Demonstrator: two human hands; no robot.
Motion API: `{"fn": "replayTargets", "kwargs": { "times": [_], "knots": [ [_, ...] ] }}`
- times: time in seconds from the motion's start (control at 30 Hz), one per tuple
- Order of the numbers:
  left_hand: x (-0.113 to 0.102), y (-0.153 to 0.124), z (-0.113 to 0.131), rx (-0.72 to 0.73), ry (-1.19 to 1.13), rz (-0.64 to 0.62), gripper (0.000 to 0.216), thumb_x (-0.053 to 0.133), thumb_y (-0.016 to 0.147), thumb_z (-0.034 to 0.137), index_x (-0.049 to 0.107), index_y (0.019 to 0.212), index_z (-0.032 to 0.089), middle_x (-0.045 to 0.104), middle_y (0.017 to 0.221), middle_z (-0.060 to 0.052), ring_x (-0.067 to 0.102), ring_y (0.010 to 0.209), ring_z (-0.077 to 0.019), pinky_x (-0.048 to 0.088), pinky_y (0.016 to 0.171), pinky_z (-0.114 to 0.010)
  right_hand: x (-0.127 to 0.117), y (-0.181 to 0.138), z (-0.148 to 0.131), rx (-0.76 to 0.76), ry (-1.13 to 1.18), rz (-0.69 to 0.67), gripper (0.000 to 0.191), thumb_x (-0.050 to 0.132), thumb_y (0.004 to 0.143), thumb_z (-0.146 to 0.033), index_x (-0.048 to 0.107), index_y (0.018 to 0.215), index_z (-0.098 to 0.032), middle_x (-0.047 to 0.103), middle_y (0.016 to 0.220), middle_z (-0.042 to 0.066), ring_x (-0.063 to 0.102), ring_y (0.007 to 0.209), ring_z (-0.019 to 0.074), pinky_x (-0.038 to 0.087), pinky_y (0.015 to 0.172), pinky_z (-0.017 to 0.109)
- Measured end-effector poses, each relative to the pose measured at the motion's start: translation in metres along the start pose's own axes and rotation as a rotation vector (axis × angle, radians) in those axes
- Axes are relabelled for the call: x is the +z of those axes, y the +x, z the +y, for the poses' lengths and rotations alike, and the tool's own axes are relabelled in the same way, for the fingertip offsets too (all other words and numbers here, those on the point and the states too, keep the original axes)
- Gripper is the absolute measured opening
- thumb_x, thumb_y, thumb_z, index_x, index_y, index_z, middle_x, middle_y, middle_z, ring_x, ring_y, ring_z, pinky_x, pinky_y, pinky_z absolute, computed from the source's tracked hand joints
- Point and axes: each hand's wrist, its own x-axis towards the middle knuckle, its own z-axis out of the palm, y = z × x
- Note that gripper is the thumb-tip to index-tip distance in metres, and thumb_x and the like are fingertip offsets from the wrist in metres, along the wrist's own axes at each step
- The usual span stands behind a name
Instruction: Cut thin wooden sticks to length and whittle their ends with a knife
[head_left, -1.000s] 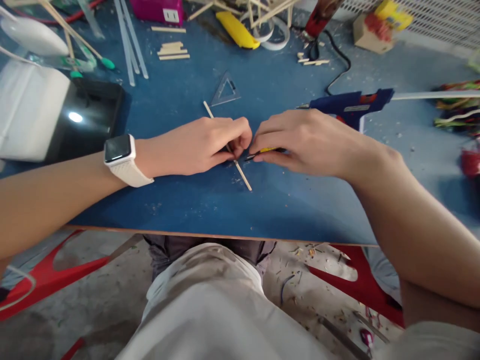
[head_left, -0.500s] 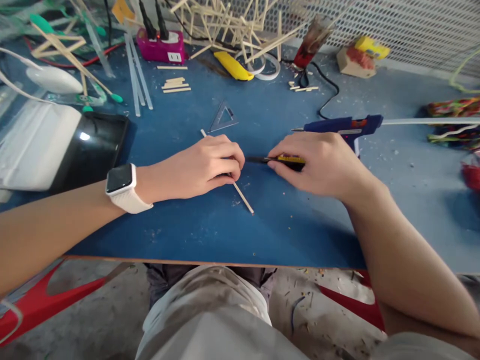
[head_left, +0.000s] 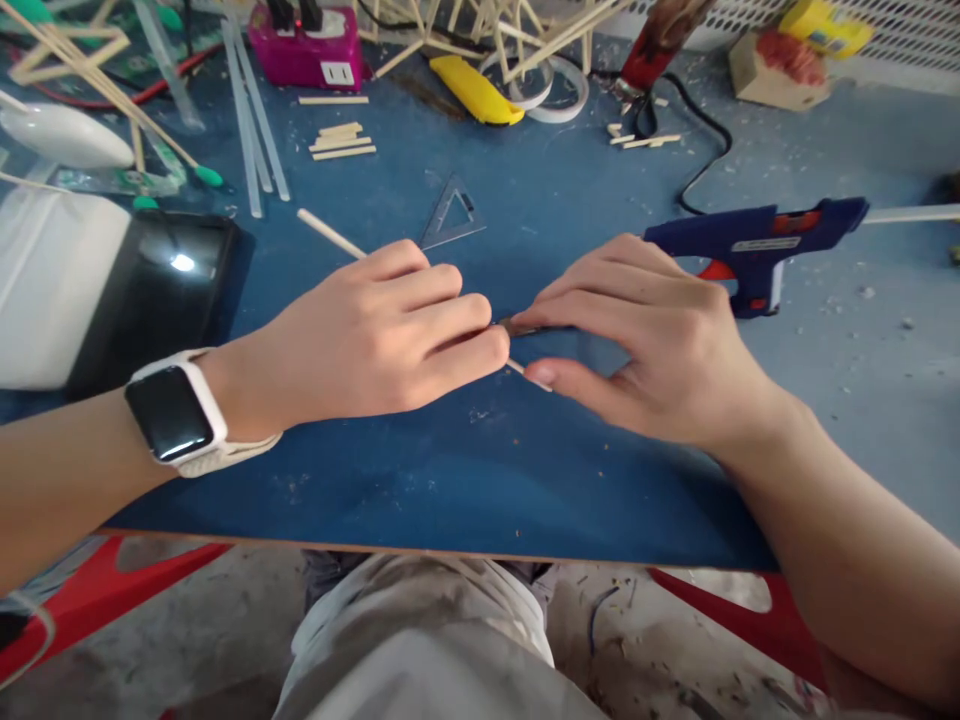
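My left hand (head_left: pixel 382 335), with a white watch on the wrist, is closed around a thin wooden stick (head_left: pixel 328 232) and holds it down on the blue table (head_left: pixel 450 470). The stick runs from the upper left under my fingers, and its short end shows by my right thumb. My right hand (head_left: pixel 645 345) is closed on a small cutter knife (head_left: pixel 517 326) whose dark tip meets the stick just beside my left fingertips. Most of the knife is hidden under my right fingers.
A blue glue gun (head_left: pixel 757 245) lies right of my right hand. A clear triangle ruler (head_left: pixel 451 212) sits behind my hands. A black tablet (head_left: pixel 161 290) lies at the left. Stick pieces (head_left: pixel 341 142), glue sticks (head_left: pixel 251 130), a yellow cutter (head_left: pixel 474 90), tape rolls (head_left: pixel 559 92) and a pink power strip (head_left: pixel 304 50) crowd the back.
The stick has turned and slid left, so more of it sticks out past my left hand. My right hand brought the knife back against the stick near its end. The view moved closer.
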Motion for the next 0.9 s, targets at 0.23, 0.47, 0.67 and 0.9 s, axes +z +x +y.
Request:
{"fn": "replayTargets", "kwargs": {
  "times": [0.23,0.47,0.67,0.9],
  "knots": [
    [-0.007,0.011,0.008,-0.069,-0.062,-0.035,0.049,0.040,0.136,0.018,0.083,0.115,0.026,0.089,0.102,0.001,0.080,0.083,-0.0175,0.047,0.074,-0.037,0.004,0.002,-0.012,-0.059,-0.004,-0.102,0.018,0.066,0.134,-0.034,0.078,0.124,-0.027,0.085,0.107,0.003,0.076,0.102,0.0259,0.058,0.091,0.045],
    [-0.010,0.011,0.012,-0.049,-0.128,0.009,0.048,0.050,0.134,0.017,0.085,0.103,0.027,0.078,0.086,0.004,0.065,0.068,-0.0119,0.035,0.062,-0.033,0.000,0.002,-0.016,-0.136,0.002,-0.134,0.019,0.068,0.131,-0.027,0.076,0.115,-0.027,0.080,0.099,0.002,0.068,0.092,0.0249,0.059,0.084,0.045],
    [-0.014,0.014,0.016,-0.063,-0.048,0.144,0.043,0.069,0.130,0.017,0.079,0.088,0.022,0.063,0.071,0.005,0.054,0.060,-0.0101,0.035,0.056,-0.031,-0.002,-0.001,-0.020,-0.116,-0.031,-0.081,0.013,0.070,0.130,-0.023,0.076,0.119,-0.026,0.079,0.100,0.002,0.071,0.093,0.0246,0.062,0.086,0.045],
    [-0.015,0.012,0.016,-0.051,0.045,0.145,0.036,0.070,0.127,0.013,0.084,0.095,0.021,0.079,0.082,0.005,0.063,0.064,-0.0111,0.039,0.056,-0.031,-0.001,-0.001,-0.020,-0.094,-0.017,-0.064,0.005,0.069,0.131,-0.024,0.073,0.129,-0.025,0.082,0.105,0.002,0.075,0.093,0.0228,0.063,0.085,0.043]
  ]
}}
